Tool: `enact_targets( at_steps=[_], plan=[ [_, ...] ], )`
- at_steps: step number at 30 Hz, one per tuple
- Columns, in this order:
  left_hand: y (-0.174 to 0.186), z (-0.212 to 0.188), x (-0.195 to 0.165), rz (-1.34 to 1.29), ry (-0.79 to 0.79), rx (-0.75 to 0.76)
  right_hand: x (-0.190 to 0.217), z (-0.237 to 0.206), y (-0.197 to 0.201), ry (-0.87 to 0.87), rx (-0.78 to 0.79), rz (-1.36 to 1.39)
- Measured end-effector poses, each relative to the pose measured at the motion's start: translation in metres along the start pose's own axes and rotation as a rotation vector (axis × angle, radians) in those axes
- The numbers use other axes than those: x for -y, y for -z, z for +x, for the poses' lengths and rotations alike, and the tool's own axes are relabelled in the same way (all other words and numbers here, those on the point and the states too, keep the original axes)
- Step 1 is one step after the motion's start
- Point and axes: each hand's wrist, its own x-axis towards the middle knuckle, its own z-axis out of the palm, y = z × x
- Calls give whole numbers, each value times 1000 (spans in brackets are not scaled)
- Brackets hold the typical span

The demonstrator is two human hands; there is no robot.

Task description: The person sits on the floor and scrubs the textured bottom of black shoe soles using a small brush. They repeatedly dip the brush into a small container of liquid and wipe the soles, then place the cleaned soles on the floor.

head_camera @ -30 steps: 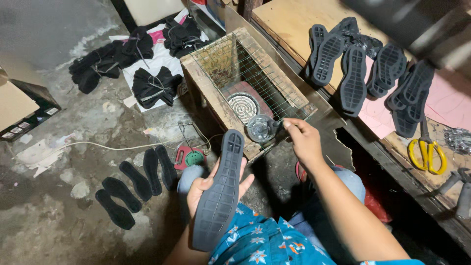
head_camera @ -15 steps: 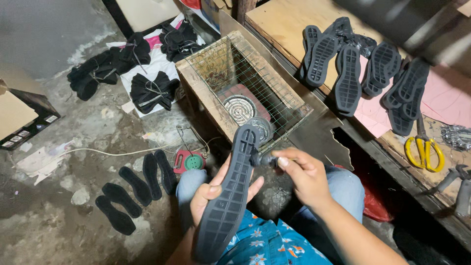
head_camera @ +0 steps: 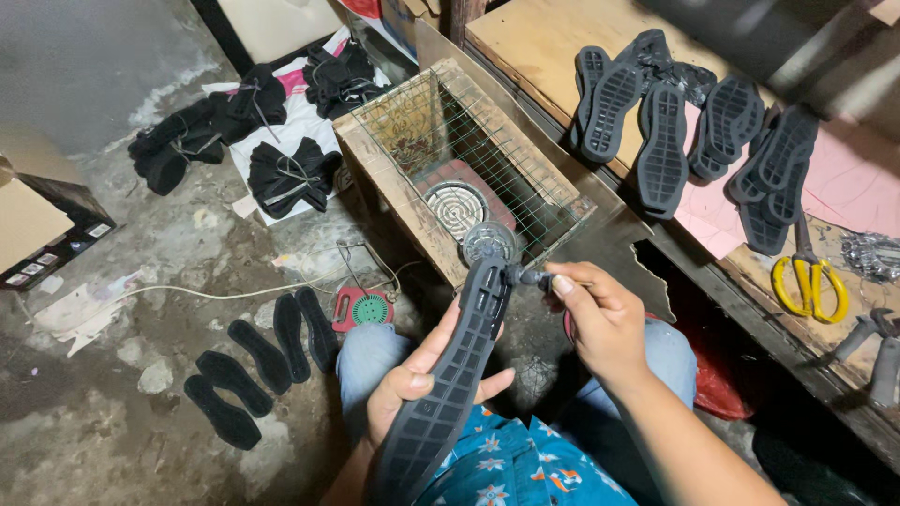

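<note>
Left to right: flat black insoles (head_camera: 253, 370) lay on the concrete floor at far left. The left hand (head_camera: 412, 379) cupped a long dark grey rubber shoe sole (head_camera: 450, 375) from beneath, fingers curled round its edge, the sole's far tip pointing away. The right hand (head_camera: 600, 323), just right of that tip, pinched a small dark brush (head_camera: 527, 276) touching the sole. Beyond stood a wire-mesh wooden box (head_camera: 450, 169); more soles (head_camera: 675, 122) lay far right.

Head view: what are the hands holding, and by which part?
The left hand cradles a dark shoe sole from beneath, around its middle. The right hand pinches a small dark brush by its handle, tip at the sole's far end.
</note>
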Motion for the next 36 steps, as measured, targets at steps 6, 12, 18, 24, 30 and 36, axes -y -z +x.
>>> enact_targets(
  at_steps=[6, 12, 18, 24, 30, 36],
  plan=[
    [6, 1, 7, 19, 55, -12, 7, 2, -8, 46, 22, -32],
    [9, 2, 9, -35, 48, -26, 17, -17, -14, 198, 195, -143],
    [16, 3, 13, -48, 53, -26, 10, 3, -13, 30, -12, -58],
    [31, 17, 21, -429, -40, 245, 12, -37, -25, 181, 266, -143],
    [32, 31, 18, -354, -31, 88, 25, -13, -26, 186, 157, -214],
    [28, 59, 11, -544, -4, 405, 41, -17, -31, 283, 187, -269]
  ],
)
